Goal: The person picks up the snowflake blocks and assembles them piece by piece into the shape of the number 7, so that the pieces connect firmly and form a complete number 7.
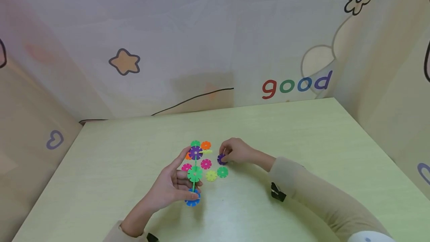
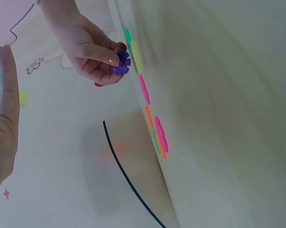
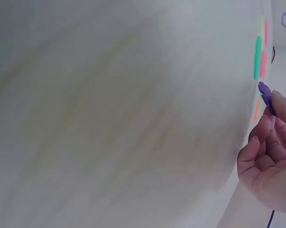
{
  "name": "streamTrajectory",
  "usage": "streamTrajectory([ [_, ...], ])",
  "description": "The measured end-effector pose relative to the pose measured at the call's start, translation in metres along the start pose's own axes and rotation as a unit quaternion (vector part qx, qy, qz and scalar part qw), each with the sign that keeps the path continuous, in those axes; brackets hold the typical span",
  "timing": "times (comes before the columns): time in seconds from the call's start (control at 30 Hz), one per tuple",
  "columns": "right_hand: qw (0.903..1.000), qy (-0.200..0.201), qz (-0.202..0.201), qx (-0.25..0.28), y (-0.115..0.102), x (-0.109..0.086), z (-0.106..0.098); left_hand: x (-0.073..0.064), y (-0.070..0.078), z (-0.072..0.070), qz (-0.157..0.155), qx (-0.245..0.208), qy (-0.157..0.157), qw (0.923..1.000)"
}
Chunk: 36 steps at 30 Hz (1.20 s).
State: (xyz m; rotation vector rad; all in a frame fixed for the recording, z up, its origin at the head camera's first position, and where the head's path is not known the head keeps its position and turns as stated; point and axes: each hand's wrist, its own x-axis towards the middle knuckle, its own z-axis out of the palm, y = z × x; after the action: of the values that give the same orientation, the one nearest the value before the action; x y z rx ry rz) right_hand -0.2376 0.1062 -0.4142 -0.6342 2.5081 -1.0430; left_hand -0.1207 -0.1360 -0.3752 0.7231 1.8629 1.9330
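Observation:
My left hand (image 1: 168, 186) holds an upright chain of notched plastic discs in the head view. Its thumb lies on the blue disc (image 1: 192, 199) at the lower end. Above that come a green disc (image 1: 195, 174) and a purple disc (image 1: 195, 152), joined by green discs seen edge-on. A yellow disc (image 1: 206, 151), also edge-on, sticks out right of the purple one. My right hand (image 1: 237, 150) pinches a loose purple disc (image 2: 121, 63) between thumb and fingertips, close over the table and apart from the chain.
Several loose discs lie on the table (image 1: 285, 133) behind and beside the chain: a pink one (image 1: 206, 164), a yellow one (image 1: 211, 176), a green one (image 1: 223, 172) and an orange one (image 1: 206, 145). A printed curtain (image 1: 201, 40) hangs behind the table.

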Motion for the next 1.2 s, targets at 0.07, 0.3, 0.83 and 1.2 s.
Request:
streamTrajectory([
  [0.07, 1.0, -0.004, 0.0, 0.007, 0.0, -0.002, -0.003, 0.0, 0.0, 0.0, 0.003, 0.0, 0.0, 1.0],
  [0.3, 0.9991, 0.004, -0.017, 0.039, 0.0, -0.011, -0.014, 0.001, 0.001, 0.0, -0.001, 0.002, 0.003, 1.0],
  [0.83, 0.992, 0.037, -0.028, 0.117, -0.01, -0.045, -0.024, 0.003, 0.0, 0.002, 0.008, 0.005, -0.002, 1.0],
  [1.2, 0.9834, 0.067, -0.05, 0.161, -0.022, -0.061, -0.029, 0.003, 0.001, 0.003, 0.002, 0.011, 0.0, 0.9999],
])
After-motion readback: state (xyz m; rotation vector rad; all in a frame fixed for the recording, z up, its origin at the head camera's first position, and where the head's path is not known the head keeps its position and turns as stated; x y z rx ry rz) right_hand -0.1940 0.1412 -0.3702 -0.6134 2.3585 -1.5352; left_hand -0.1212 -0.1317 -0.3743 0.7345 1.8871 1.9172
